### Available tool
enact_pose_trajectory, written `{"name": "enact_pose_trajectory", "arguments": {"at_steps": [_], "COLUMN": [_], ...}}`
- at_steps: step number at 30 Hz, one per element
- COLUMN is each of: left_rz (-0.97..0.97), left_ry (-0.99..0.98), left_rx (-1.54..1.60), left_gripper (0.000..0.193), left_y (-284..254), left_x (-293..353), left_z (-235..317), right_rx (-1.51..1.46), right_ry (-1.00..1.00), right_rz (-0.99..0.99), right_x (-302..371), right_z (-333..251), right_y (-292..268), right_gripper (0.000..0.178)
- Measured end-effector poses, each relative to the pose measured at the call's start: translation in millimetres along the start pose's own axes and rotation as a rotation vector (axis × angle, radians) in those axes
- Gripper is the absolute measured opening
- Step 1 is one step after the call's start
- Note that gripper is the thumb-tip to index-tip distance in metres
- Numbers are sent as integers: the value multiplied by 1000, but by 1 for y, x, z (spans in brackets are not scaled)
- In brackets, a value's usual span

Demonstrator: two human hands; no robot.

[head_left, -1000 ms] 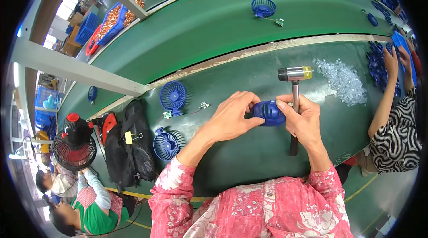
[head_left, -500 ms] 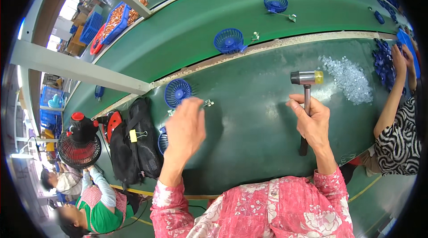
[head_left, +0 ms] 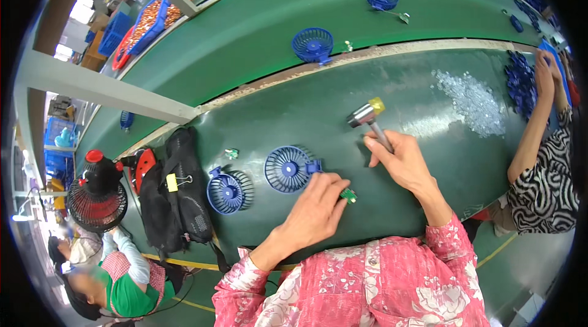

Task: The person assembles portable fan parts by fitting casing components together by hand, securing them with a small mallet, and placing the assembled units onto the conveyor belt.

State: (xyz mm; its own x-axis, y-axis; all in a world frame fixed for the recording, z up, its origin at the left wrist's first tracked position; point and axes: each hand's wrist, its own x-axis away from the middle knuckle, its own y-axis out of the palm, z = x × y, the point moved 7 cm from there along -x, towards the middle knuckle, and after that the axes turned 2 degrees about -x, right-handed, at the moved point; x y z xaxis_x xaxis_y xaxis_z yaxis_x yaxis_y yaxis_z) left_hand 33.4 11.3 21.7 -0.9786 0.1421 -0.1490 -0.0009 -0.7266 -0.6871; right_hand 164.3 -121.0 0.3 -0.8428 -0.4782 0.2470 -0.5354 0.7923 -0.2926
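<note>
My right hand (head_left: 399, 158) is closed round the handle of a two-faced mallet (head_left: 367, 112), its metal head tilted, one end yellow and the other dark. Closer to me, the fingers of my left hand (head_left: 315, 210) are closed at the stub of a round blue fan housing (head_left: 288, 169), which rests on the green worktop. A small green circuit board (head_left: 348, 195) pokes out beside those fingers; whether they touch it I cannot tell. To the left lies a second blue fan housing (head_left: 225, 193), with another small circuit board (head_left: 231, 154) just beyond it.
A heap of clear small parts (head_left: 471, 103) lies at right, near a co-worker's arms (head_left: 531, 119) and dark blue parts (head_left: 520, 85). Beyond the ledge, a green belt (head_left: 251, 51) carries blue housings (head_left: 312, 45). A black bag (head_left: 177, 192) and small fan (head_left: 97, 195) are at left.
My left hand has moved right and nearer, bringing a blue fan housing and its board along. The mallet has shifted left and tilted in my right hand. The second housing is now uncovered.
</note>
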Motion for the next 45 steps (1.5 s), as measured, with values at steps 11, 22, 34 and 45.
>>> {"name": "enact_pose_trajectory", "arguments": {"at_steps": [11,22,34,45], "left_rz": [-190,277,182,257], "left_ry": [213,-433,-623,-545], "left_rx": [143,771,1420,1545], "left_gripper": [25,25,32,22], "left_y": [36,10,32,21], "left_x": [8,13,-34,-38], "left_z": [26,-16,-16,-16], "right_rx": [290,-135,-118,-170], "right_ry": [-62,14,-23,-96], "right_rz": [-177,94,178,88], "right_x": [-11,-2,13,21], "right_z": [-7,-9,-28,-29], "right_y": [34,0,2,4], "right_gripper": [30,21,29,32]}}
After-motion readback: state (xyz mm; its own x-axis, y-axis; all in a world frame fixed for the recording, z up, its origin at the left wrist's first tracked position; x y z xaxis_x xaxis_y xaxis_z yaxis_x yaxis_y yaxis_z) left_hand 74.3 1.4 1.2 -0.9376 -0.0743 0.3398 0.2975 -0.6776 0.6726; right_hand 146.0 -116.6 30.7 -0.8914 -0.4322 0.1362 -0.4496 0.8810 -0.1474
